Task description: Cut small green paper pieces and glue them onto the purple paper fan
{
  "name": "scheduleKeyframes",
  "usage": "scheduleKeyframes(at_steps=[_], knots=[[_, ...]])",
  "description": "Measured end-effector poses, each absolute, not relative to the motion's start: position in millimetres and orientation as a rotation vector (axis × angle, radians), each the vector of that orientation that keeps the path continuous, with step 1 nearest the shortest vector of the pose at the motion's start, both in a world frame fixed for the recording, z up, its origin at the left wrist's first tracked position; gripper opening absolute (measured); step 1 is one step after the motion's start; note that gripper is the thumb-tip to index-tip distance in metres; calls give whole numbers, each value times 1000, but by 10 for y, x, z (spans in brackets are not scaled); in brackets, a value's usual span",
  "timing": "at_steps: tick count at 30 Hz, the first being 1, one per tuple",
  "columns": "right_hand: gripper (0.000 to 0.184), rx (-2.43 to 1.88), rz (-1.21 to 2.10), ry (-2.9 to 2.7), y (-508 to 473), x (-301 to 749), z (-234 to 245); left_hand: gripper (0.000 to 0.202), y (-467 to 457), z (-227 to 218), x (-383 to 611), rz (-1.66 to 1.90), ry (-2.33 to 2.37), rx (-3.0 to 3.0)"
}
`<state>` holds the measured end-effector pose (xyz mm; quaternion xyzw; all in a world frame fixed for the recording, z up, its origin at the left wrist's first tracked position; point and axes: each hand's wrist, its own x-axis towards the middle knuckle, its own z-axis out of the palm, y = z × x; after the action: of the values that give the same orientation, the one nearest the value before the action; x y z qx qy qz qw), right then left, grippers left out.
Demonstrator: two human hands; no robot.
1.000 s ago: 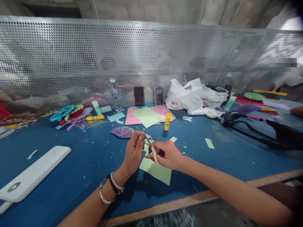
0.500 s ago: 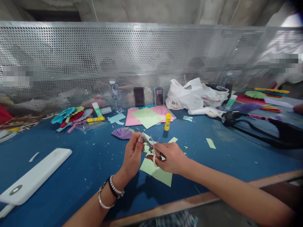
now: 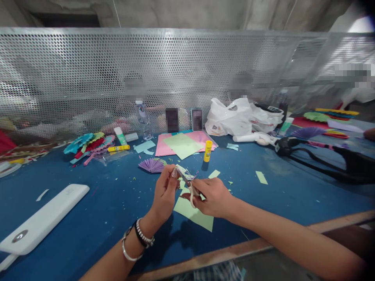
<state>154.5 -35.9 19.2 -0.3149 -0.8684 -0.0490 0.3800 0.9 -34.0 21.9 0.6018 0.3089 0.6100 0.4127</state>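
Step in hand, as I read it: snipping a small paper piece w/ scissors, held up just above the counter. The left hand (image 3: 165, 192) has its fingers (image 3: 175, 172) pinched shut on the small paper piece (image 3: 182, 171), a pale folded bit w/ a purplish fringe at its far edge. It's tiny & partly covered, so can't tell more. The right hand (image 3: 213, 196) is curled closed round the scissors (image 3: 190, 188), pale handles in the fist, blades pointing up & left into the piece. Can't tell how far the blades gape: too small & blurred.

Where it is: the piece sits btwn the two hands, off the counter (image 3: 88, 203), over a light green sheet (image 3: 195, 214) lying flat near the front edge. Loose green offcuts & specks lie round about.

Nearby: a purple pleated fan (image 3: 151, 165) just left of the left fingertips, a yellow glue stick (image 3: 208, 151) upright behind, pink & green sheets (image 3: 181, 144) further back. A white flat case (image 3: 43, 218) is well apart at left; a white plastic bag (image 3: 234, 117) & a black strap bag (image 3: 336, 164) are off to the right.

Next move, my judgement: the piece is small & the blades are close to the left fingertips. So the cut calls for short, controlled snips & a firm pinch near the cut line w/ fingertips kept clear. Better to turn the paper than the scissors. Risk: the piece slips or its folds shift.
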Motion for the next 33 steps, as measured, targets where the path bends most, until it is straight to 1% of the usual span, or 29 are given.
scheduleKeyframes(at_steps=[6, 14, 18, 21, 24, 26, 28, 30, 33], knots=[[10, -815, -137, -2225, -361, 1557, 183, 18, -362, 245, 1, 1525, 847, 1505], [9, -847, 43, -2140, -344, 1578, 187, 20, -382, 276, 9, 1535, 788, 1501], [1, -987, -17, -2100, -247, 1639, 241, 22, -353, 289, 7, 1532, 778, 1499], [14, -1153, -51, -2101, -135, 1684, 268, 22, -288, 278, -15, 1510, 816, 1445], [34, -1213, -33, -2109, 24, 1725, 224, 23, -188, 259, -55, 1514, 860, 1333], [44, -1228, 51, -2085, 152, 1751, 156, 23, -116, 250, -85, 1494, 887, 1293], [56, -1266, 271, -2034, 273, 1771, 79, 24, -55, 244, -109, 1441, 951, 1284], [56, -1306, 423, -2097, 360, 1780, 14, 24, -9, 229, -123, 1388, 1013, 1285], [57, -1389, 410, -2224, 398, 1777, -57, 23, 38, 169, -122, 1318, 1056, 1303]])
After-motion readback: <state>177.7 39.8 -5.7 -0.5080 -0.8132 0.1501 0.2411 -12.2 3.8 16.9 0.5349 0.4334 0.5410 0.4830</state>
